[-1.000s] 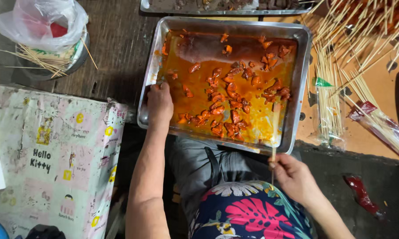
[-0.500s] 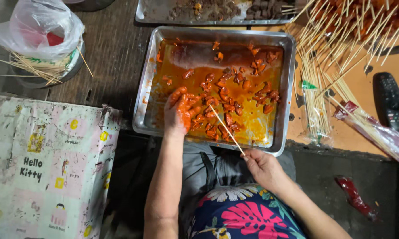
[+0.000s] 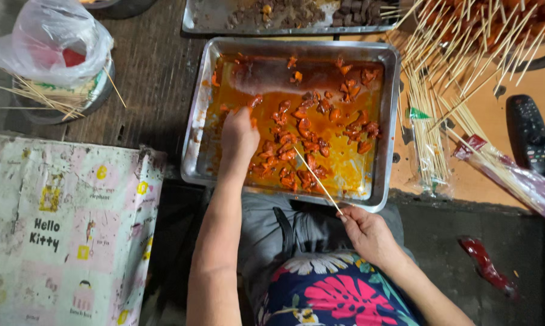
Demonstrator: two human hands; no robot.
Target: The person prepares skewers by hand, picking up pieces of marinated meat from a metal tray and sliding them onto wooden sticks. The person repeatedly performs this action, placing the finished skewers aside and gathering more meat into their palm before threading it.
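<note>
Your left hand (image 3: 238, 134) is closed on wet, slippery, soft meat pieces (image 3: 303, 145) in the metal tray (image 3: 195, 121), so pinch gently, while your right hand (image 3: 369, 232) grips the thin, stiff stick (image 3: 316, 179) by its near end.

The tray (image 3: 194, 130) is rectangular, of bare metal, and coated inside with orange-red sauce. Meat pieces (image 3: 312, 124) in the same sauce lie scattered across its centre and near edge. 1 thin skewer (image 3: 316, 179) slants over the near rim, its tip among the pieces, its butt held low right.
</note>
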